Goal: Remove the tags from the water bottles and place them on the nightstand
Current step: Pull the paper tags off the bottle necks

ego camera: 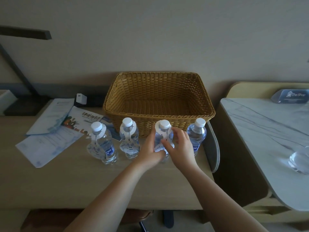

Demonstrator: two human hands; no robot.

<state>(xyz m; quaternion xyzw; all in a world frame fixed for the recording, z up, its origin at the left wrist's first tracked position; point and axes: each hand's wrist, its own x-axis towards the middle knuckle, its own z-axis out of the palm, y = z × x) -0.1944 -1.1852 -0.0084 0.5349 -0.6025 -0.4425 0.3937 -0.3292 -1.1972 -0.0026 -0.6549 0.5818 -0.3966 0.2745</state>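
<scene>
- the right-most bottle has no tag, so one looks done
- three bottles still wear tags
- your left hand holds the third bottle while your right hand pinches its tag

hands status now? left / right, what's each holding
Left hand: grips the lower body of the third bottle.
Right hand: fingers pinch the tag on that bottle.

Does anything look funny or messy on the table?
Slightly. The papers at the left lie crooked and overlapping. The rightmost bottle has no tag, while the other three wear theirs. Both hands are on the third bottle. Nothing is spilled or broken.
</scene>
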